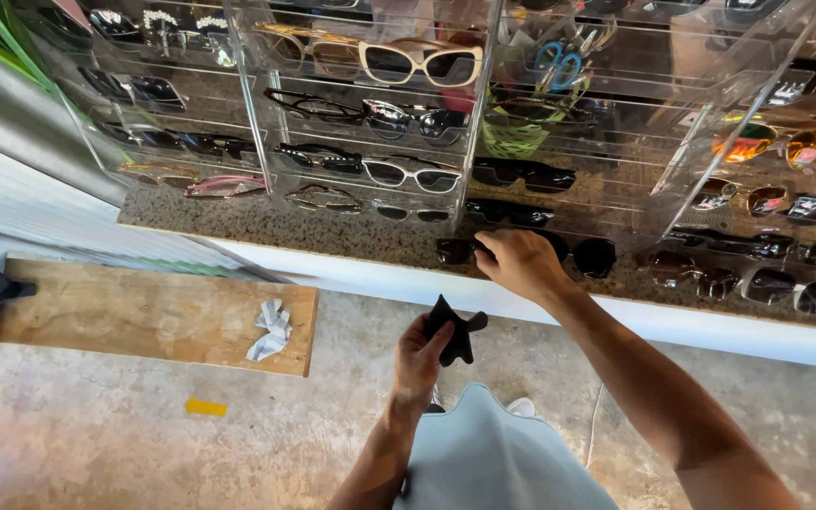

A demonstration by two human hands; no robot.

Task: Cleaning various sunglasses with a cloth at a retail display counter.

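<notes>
While your right hand (521,264) closes on the black sunglasses (521,250) at the near edge of the counter (266,231), grip the frame, not the lenses, keeping the left hand (419,357) clamped on the cloth (455,331) below.

Speckled stone counter (266,229) w/ clear racks (370,113), dark sunglasses (583,255).
</notes>
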